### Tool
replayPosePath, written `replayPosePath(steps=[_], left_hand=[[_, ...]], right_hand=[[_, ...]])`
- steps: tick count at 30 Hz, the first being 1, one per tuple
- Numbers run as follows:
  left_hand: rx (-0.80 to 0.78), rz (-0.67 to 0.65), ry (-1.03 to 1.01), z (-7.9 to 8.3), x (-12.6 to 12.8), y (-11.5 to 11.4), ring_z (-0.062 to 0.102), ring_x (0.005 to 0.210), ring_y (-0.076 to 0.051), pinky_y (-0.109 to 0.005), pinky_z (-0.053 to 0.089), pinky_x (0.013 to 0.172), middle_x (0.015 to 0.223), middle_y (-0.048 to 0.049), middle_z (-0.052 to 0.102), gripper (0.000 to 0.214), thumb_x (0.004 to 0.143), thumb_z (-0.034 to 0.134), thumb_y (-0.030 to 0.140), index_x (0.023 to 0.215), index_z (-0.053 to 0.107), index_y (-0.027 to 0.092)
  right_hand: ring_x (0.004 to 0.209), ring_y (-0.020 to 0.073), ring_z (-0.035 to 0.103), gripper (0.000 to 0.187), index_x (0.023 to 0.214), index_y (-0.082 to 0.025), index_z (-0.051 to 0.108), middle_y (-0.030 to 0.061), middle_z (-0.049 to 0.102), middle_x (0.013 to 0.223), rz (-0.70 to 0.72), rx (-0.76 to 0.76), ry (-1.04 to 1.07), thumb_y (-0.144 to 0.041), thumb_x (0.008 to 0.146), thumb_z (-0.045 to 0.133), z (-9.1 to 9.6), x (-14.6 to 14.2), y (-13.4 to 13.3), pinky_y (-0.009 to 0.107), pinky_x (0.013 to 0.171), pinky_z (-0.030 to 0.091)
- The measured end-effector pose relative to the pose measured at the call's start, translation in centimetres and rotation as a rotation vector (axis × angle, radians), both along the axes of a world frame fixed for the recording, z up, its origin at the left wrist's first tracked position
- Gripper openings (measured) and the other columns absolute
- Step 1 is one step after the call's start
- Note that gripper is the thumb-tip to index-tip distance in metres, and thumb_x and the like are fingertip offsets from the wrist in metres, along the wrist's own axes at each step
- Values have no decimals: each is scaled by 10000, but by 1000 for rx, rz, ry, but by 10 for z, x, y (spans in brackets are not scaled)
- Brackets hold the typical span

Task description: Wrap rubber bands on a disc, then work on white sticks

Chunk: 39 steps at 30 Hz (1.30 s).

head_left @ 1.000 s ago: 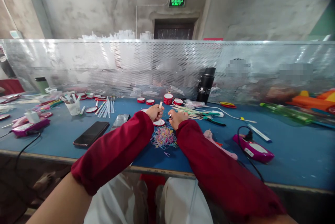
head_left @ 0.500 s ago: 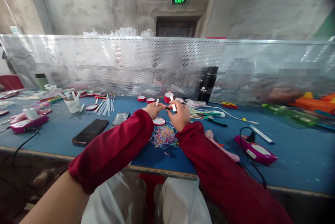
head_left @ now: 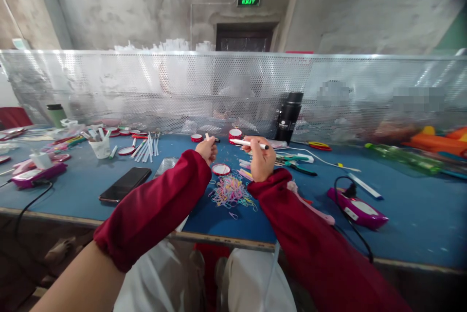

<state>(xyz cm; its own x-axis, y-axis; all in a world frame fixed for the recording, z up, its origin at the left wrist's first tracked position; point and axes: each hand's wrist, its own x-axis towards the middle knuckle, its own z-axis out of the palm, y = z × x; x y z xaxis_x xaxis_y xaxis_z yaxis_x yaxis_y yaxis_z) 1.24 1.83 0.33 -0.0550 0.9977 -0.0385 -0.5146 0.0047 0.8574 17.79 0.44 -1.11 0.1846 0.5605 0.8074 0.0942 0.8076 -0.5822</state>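
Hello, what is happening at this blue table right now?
A person in red sleeves works at the blue table. The right hand holds a white stick level above the table; the left hand is closed on a small piece I cannot make out. Below the hands lies a pile of coloured rubber bands, with a phone to the left.

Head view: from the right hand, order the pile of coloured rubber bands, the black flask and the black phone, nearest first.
From the right hand:
1. Pile of coloured rubber bands, just below-left.
2. Black flask, behind, by the mesh.
3. Black phone, far left.
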Motion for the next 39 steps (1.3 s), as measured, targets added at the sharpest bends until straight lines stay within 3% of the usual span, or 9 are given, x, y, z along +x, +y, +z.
replayPosePath(steps=[5,24,39], left_hand=[[3,-8,-21,1,3,-4,191,352,-17,-150,88,390,475,96,252,278,929,513,327,715,421,175],[119,-121,-1,-3,3,-4,216,345,-16,-127,90,373,463,105,248,166,847,645,336,866,581,184],[150,1,61,-4,9,-7,202,352,-15,-155,91,367,464,115,248,220,807,695,335,844,562,163]], right_hand=[[674,164,667,190,854,-206,628,11,676,743,83,-28,-14,-387,880,577,-5,-4,3,291,653,529],[769,223,704,213,890,-212,689,44,737,828,37,-96,-110,-405,807,660,-11,-6,7,354,720,567],[717,235,729,229,837,-213,674,51,755,796,159,-267,69,-421,745,704,-16,-12,13,389,706,600]])
